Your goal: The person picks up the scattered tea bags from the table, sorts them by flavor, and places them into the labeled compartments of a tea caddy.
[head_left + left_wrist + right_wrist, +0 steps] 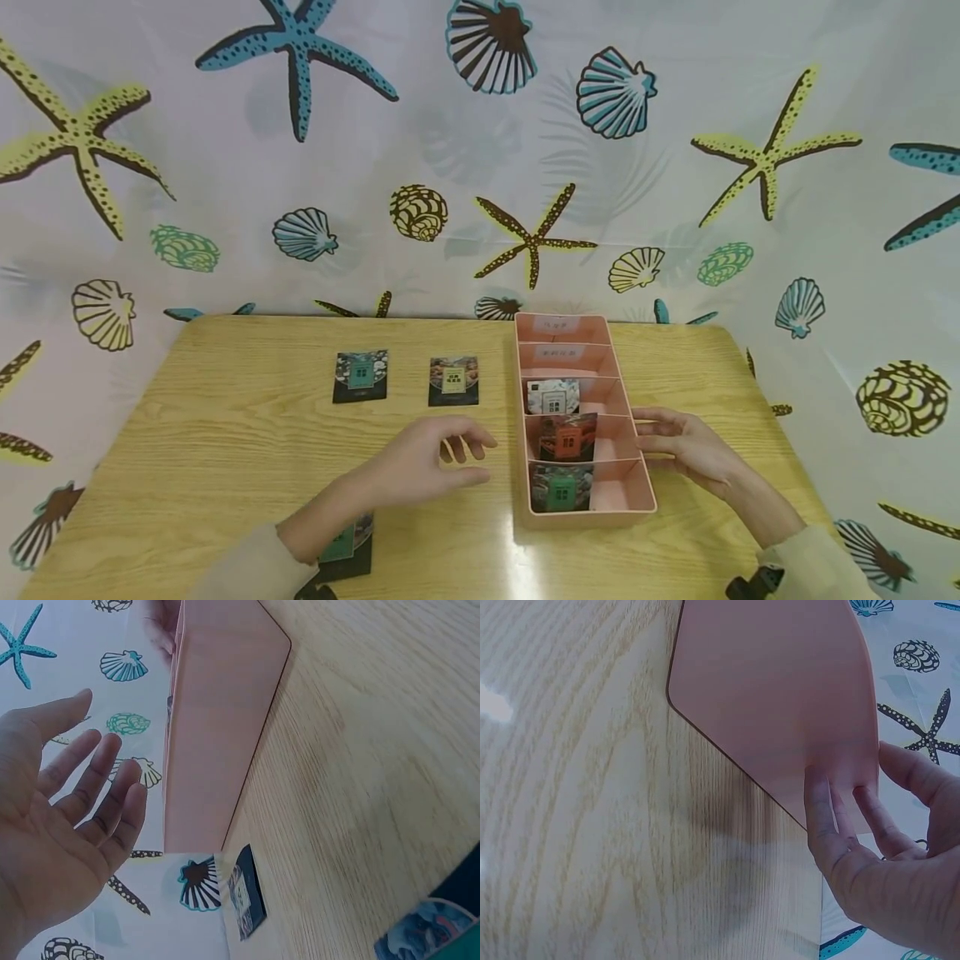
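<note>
A pink divided box point(585, 520) stands on the table, its compartments in one column. Three sachets stand in the nearer compartments: one with a white label point(553, 398), one red point(567, 437) and one green point(561, 488). My left hand point(427, 462) hovers left of the box, fingers loosely bent and holding nothing; in the left wrist view its palm shows bare beside the pink wall point(214, 720). On the other side, fingertips of my right hand point(690, 450) touch the box's outer right wall point(772, 682).
Farther back on the wooden table point(247, 433) lie a teal-labelled sachet point(361, 377) and a yellow-labelled sachet point(453, 382). A green-labelled sachet point(360, 550) is partly hidden under my left forearm. Behind the table hangs a shell-and-starfish patterned cloth point(360, 158).
</note>
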Demonstrator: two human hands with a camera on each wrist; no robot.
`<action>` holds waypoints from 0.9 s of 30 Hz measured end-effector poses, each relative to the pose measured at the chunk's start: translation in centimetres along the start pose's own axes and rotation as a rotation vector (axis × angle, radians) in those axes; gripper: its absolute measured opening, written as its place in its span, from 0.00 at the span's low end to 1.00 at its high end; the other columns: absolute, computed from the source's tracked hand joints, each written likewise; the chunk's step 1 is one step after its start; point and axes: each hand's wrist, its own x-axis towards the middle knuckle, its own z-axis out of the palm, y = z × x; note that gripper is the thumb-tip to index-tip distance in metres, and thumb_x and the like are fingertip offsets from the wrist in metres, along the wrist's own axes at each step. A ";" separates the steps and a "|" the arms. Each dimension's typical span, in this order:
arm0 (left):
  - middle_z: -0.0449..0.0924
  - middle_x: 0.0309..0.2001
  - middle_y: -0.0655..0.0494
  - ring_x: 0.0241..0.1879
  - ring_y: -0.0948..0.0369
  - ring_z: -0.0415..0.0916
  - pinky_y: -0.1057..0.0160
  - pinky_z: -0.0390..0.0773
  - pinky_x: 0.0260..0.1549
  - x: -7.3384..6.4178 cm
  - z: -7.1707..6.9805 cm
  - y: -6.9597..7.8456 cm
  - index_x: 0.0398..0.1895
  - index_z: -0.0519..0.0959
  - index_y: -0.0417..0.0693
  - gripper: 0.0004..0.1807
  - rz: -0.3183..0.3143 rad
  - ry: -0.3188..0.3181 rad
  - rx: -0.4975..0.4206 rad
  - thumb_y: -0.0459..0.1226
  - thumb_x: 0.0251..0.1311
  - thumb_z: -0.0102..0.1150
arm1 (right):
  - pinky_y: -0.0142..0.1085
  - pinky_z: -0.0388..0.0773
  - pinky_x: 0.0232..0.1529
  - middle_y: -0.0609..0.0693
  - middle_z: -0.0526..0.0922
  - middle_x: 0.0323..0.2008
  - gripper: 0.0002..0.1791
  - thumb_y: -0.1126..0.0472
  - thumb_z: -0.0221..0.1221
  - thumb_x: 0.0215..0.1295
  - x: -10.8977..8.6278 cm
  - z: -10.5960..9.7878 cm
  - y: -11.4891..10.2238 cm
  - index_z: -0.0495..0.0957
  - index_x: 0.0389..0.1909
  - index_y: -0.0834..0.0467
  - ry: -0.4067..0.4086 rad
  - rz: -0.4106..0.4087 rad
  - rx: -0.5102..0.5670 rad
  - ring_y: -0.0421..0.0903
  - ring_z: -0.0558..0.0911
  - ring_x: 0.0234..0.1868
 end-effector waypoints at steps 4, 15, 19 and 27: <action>0.85 0.44 0.61 0.40 0.65 0.78 0.62 0.82 0.43 -0.9 -1.0 -1.0 0.56 0.85 0.55 0.16 -0.011 0.006 -0.025 0.44 0.68 0.71 | 0.42 0.86 0.59 0.69 0.73 0.72 0.41 0.59 0.61 0.78 0.1 0.0 0.0 0.54 0.82 0.68 -0.011 -0.007 0.001 0.46 0.86 0.59; 0.85 0.45 0.54 0.40 0.66 0.78 0.65 0.82 0.41 -4.2 -3.1 -3.9 0.58 0.84 0.52 0.18 -0.051 0.055 -0.084 0.46 0.69 0.70 | 0.43 0.86 0.60 0.72 0.70 0.73 0.42 0.59 0.61 0.78 0.0 0.0 0.0 0.53 0.82 0.68 -0.018 -0.010 0.000 0.48 0.86 0.61; 0.85 0.45 0.50 0.39 0.67 0.78 0.66 0.83 0.40 -5.4 -3.7 -4.7 0.57 0.84 0.49 0.19 -0.080 0.060 -0.092 0.46 0.69 0.70 | 0.42 0.86 0.60 0.73 0.70 0.73 0.42 0.59 0.61 0.78 -0.1 0.0 0.0 0.52 0.82 0.68 -0.020 -0.012 0.005 0.48 0.86 0.61; 0.84 0.47 0.43 0.38 0.67 0.78 0.66 0.84 0.38 -7.6 -4.7 -6.4 0.60 0.82 0.40 0.21 -0.121 0.051 -0.137 0.43 0.70 0.68 | 0.42 0.86 0.60 0.71 0.72 0.72 0.41 0.59 0.62 0.77 -0.1 0.0 0.0 0.53 0.82 0.68 -0.016 -0.013 0.012 0.48 0.86 0.60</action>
